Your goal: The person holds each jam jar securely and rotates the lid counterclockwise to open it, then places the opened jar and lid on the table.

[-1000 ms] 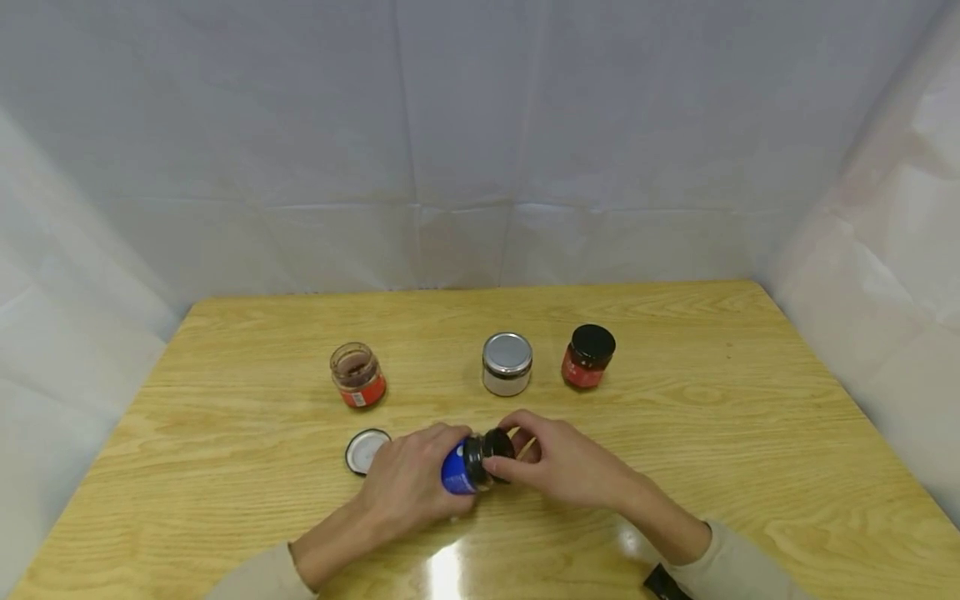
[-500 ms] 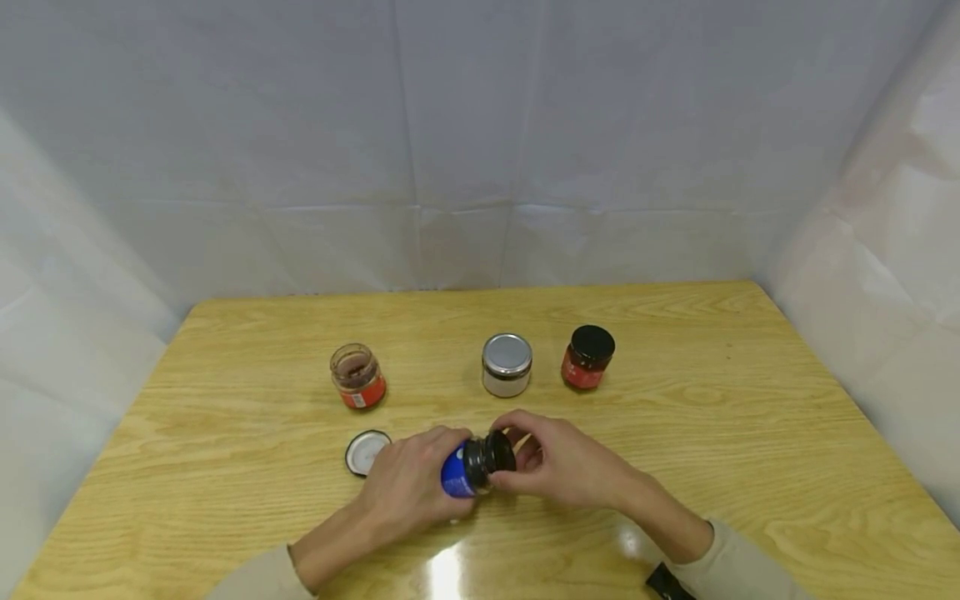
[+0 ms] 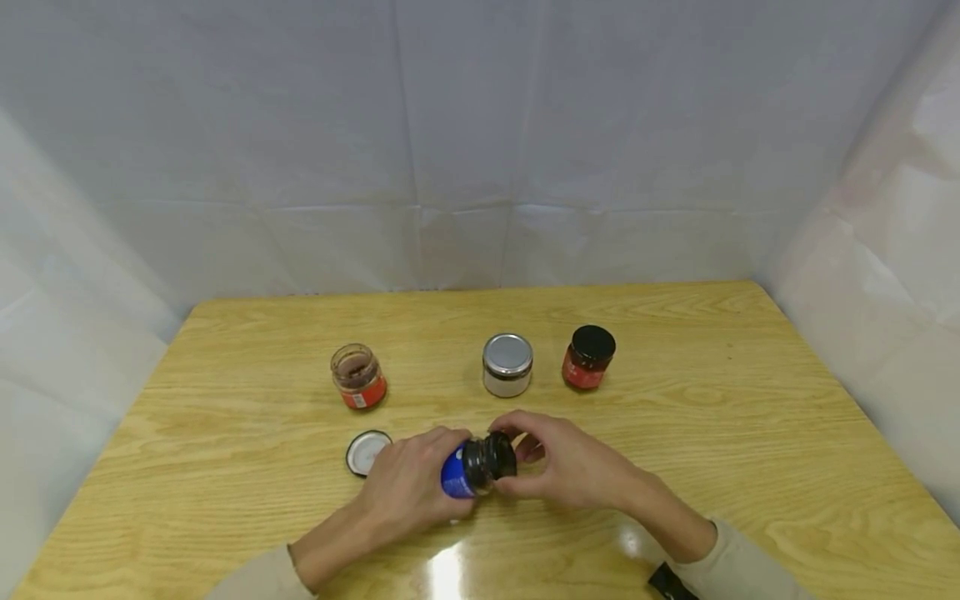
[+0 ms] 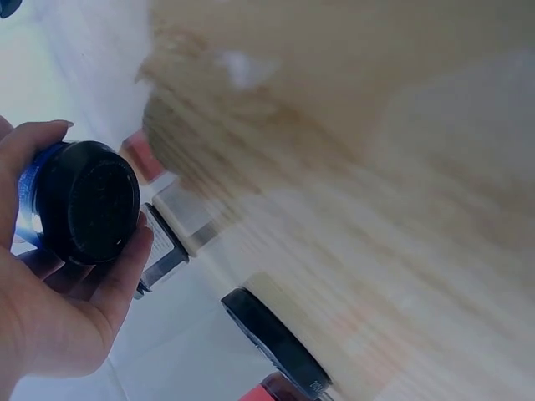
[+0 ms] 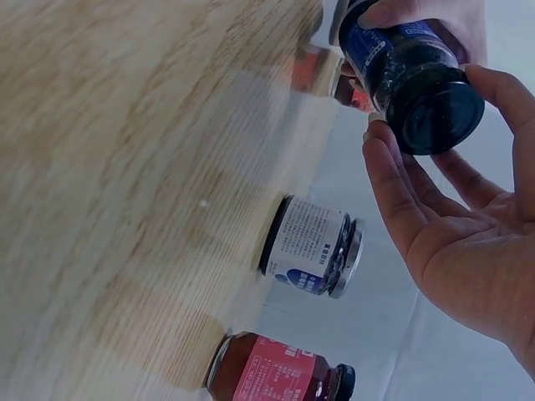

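A glass jar with a blue label [image 3: 457, 472] and dark contents lies tilted over the table, its black lid [image 3: 501, 455] pointing right. My left hand [image 3: 412, 475] is wrapped around the jar's body. At the other end, my right hand [image 3: 562, 462] pinches the lid's rim between thumb and fingertips. In the right wrist view the lid [image 5: 436, 117] sits on the jar's neck, with the fingers of the right hand [image 5: 468, 225] spread around it. The left wrist view shows a round dark end of the jar [image 4: 96, 205] within the left hand [image 4: 58, 309].
An uncovered jar with a red label [image 3: 360, 379] stands at left. In front of it a loose lid [image 3: 366, 452] lies white inside up, partly behind the left hand. A silver-lidded jar [image 3: 507, 365] and a black-lidded red-label jar [image 3: 588, 358] stand behind the hands on the wooden table [image 3: 750, 433].
My right thumb and fingers have shifted slightly along the lid's rim, the thumb moving lower and right. The left hand and the other jars stay in place.
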{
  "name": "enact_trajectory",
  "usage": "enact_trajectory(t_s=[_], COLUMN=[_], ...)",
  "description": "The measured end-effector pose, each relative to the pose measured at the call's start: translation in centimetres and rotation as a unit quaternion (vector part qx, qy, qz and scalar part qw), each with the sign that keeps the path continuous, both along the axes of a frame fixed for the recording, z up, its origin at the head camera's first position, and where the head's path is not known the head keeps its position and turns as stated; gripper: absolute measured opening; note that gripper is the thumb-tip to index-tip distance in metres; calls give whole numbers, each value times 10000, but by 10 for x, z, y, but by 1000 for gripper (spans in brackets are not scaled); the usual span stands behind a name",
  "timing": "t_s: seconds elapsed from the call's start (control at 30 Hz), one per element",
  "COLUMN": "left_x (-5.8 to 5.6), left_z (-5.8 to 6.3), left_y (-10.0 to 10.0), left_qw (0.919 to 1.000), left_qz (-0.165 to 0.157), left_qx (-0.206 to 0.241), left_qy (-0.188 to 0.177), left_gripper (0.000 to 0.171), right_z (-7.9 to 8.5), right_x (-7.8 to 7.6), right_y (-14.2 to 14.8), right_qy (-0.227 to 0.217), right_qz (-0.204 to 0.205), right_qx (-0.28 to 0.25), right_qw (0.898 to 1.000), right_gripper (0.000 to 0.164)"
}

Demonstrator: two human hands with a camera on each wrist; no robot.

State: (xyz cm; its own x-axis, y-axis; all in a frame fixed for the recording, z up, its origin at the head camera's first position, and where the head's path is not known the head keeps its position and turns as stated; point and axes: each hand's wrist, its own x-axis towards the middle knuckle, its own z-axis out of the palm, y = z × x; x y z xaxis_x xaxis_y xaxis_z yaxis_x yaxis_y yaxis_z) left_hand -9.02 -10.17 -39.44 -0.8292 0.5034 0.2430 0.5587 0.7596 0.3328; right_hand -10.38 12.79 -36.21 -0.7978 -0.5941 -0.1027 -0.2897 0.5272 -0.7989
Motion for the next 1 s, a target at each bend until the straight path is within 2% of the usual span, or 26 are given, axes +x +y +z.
enact_trajectory(t_s=[0.17,0.5,1.0], left_x=[-1,-9,-37], left_z=[-1,3,4], left_y=[-2,-5,-9], left_qw=[9997,9955,9833], left_qz=[179,762,1470], left_qx=[48,354,595], left_qy=[-143,-441,-898], left_gripper=[59,62,67], right_z=[3,5,3], right_x=[-1,-3,-4], right_y=[4,12,10], right_qy=[115,245,74], right_qz=[-46,-85,53], right_qx=[-18,-345,-409], right_qw=[9999,9991,9991], right_gripper=[58,56,56])
